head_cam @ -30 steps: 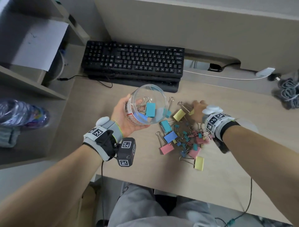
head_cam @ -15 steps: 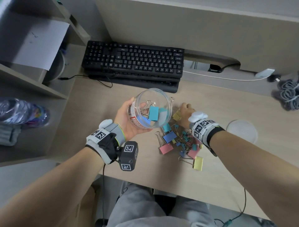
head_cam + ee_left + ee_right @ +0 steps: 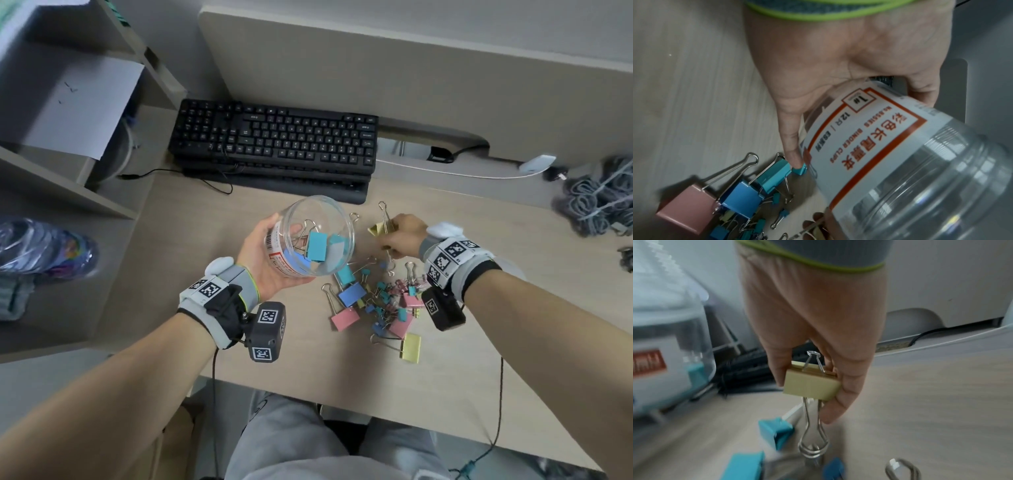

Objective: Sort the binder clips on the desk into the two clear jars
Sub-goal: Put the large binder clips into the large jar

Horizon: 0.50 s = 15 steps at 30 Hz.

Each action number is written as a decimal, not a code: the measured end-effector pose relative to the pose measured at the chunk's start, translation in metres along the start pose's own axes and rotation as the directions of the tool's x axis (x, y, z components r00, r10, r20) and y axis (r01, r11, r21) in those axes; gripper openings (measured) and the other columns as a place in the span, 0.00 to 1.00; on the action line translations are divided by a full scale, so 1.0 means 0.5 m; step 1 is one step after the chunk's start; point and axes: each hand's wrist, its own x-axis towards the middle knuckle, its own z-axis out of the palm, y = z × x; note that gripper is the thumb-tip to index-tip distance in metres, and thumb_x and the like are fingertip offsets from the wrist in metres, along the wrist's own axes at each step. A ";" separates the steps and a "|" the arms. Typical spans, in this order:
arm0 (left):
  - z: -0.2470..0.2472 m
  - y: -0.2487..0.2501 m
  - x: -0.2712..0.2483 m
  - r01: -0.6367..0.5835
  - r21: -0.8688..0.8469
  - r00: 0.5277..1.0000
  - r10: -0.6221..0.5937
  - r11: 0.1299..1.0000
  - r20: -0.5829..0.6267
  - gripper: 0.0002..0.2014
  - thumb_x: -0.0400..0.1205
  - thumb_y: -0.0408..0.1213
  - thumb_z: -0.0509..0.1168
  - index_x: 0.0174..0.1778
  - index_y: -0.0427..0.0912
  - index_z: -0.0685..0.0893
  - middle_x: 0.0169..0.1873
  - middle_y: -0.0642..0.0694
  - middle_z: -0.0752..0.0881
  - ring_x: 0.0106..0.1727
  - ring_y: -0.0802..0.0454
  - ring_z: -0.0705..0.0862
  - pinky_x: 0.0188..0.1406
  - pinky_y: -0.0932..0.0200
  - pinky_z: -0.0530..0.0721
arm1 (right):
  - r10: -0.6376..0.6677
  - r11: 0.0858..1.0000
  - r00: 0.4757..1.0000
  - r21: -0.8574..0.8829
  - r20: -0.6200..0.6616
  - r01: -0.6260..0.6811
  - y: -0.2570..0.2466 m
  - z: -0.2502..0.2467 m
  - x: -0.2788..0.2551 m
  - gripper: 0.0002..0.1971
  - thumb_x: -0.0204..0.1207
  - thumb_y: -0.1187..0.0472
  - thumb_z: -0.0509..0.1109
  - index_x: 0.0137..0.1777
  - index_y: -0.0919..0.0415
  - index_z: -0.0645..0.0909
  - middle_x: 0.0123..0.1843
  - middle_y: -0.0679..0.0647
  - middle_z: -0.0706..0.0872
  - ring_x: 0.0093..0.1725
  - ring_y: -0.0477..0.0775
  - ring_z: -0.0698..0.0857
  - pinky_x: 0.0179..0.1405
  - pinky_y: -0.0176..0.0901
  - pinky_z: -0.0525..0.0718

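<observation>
The right hand (image 3: 404,236) is pinched round a large yellow metal binder clip (image 3: 811,384), wire handles lengthwise, body toward the jar. The tilted clear plastic jar (image 3: 310,236), gripped by the left hand (image 3: 265,260), holds large blue clips.

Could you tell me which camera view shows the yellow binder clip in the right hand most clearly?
The right wrist view: the yellow binder clip fills mid-frame, pinched by the right hand. The head view shows it small and partly hidden; the left wrist view shows none clearly.

The head view looks steeply down from above the desk (image 3: 191,219), facing the keyboard (image 3: 274,140). The 2 wrist views sit close behind the palms, looking along the fingers; all 3 views share the jar (image 3: 320,236) (image 3: 900,162) (image 3: 663,353).
</observation>
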 end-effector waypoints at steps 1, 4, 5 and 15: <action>0.006 0.000 0.001 -0.001 0.004 1.000 0.001 1.000 0.003 0.30 0.79 0.64 0.61 0.68 0.47 0.86 0.58 0.36 0.91 0.57 0.33 0.90 0.54 0.36 0.87 | -0.002 0.998 1.000 0.065 -0.018 0.003 -0.010 -0.022 -0.013 0.15 0.69 0.57 0.78 0.51 0.64 0.82 0.46 0.62 0.90 0.41 0.59 0.91 0.45 0.56 0.92; 0.033 -0.001 0.000 -0.001 0.006 1.000 0.001 1.000 0.016 0.30 0.79 0.64 0.62 0.68 0.47 0.86 0.63 0.33 0.88 0.61 0.31 0.88 0.59 0.34 0.85 | -0.056 0.969 0.997 0.236 -0.048 0.066 -0.045 -0.080 -0.066 0.17 0.73 0.58 0.78 0.55 0.66 0.81 0.47 0.61 0.89 0.46 0.60 0.91 0.48 0.56 0.92; 0.038 0.000 0.001 -0.001 0.008 1.000 0.001 1.000 0.018 0.30 0.78 0.64 0.62 0.68 0.47 0.86 0.64 0.33 0.88 0.62 0.31 0.87 0.60 0.33 0.84 | -0.086 0.955 0.995 0.281 -0.045 0.096 -0.059 -0.093 -0.080 0.17 0.73 0.58 0.78 0.56 0.66 0.80 0.48 0.61 0.89 0.46 0.61 0.91 0.48 0.56 0.92; 0.132 0.020 -0.027 -0.049 0.029 0.981 0.042 0.998 0.192 0.33 0.79 0.64 0.61 0.70 0.42 0.84 0.64 0.29 0.87 0.66 0.26 0.85 0.68 0.26 0.79 | -0.313 0.863 0.947 0.396 -0.066 0.313 -0.155 -0.168 -0.233 0.20 0.73 0.54 0.78 0.58 0.66 0.79 0.45 0.60 0.89 0.35 0.61 0.91 0.44 0.59 0.92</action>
